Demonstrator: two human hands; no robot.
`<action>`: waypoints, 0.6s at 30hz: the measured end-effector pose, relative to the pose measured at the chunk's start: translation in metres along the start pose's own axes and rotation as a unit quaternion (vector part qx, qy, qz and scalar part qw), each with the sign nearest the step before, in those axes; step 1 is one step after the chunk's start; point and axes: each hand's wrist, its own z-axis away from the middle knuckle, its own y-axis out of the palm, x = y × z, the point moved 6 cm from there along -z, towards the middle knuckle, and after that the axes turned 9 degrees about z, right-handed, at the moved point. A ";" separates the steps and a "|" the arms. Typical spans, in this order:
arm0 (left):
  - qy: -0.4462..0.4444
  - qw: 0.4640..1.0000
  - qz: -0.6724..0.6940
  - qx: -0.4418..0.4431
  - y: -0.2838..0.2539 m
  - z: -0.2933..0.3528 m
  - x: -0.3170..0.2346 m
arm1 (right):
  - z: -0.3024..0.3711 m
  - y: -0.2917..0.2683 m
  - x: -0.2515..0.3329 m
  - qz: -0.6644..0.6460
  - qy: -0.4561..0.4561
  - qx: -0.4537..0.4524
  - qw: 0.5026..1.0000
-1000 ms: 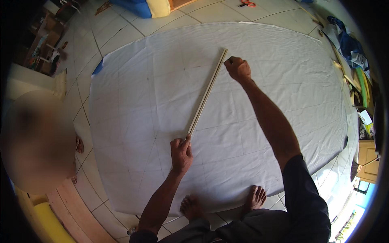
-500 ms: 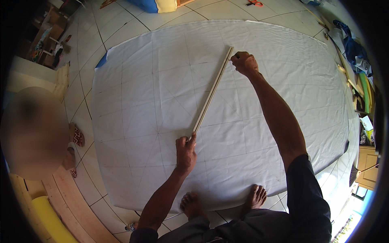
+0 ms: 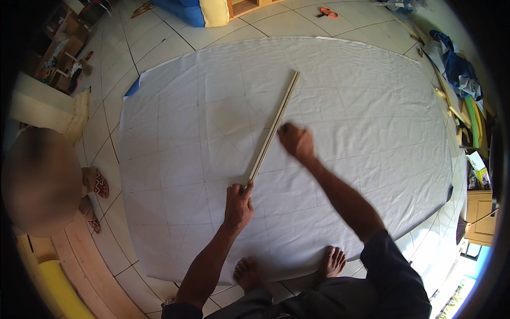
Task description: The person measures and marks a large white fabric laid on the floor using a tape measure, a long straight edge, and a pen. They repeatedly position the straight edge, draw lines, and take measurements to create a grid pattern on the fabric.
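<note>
A large white cloth sheet (image 3: 366, 154) lies spread on the floor, ruled with thin dark crossing lines. Across its middle a long pale straight strip (image 3: 277, 118), grooved lengthwise, runs slantwise from near left to far right. My left hand (image 3: 239, 207) is closed on the strip's near end, thumb along it. Partway up, beside the strip's right edge, my right hand (image 3: 296, 142) is a closed fist, somewhat blurred; a small dark tip shows at its fingers, but what it grips is hidden.
My bare feet (image 3: 333, 260) are at the sheet's near edge. A person in patterned sandals (image 3: 101, 185) is at the left, by wooden planks (image 3: 87, 266). Orange-handled scissors (image 3: 328, 13) lie on the far tiles. Blue cloth (image 3: 457, 64) and foam pieces crowd the right side.
My right hand has come down along the strip, from near its far end to about its middle. My left hand keeps its hold on the near end.
</note>
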 end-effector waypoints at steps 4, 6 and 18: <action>0.003 0.999 0.024 0.041 -0.005 -0.001 0.006 | 0.179 -0.035 0.077 -0.141 -0.101 0.176 0.969; -0.011 0.998 0.028 0.048 -0.004 -0.001 0.008 | 0.216 -0.067 0.084 -0.278 -0.067 0.137 0.949; -0.168 0.972 0.118 -0.113 -0.051 -0.050 -0.029 | 0.230 -0.136 0.022 -0.311 0.135 0.222 0.914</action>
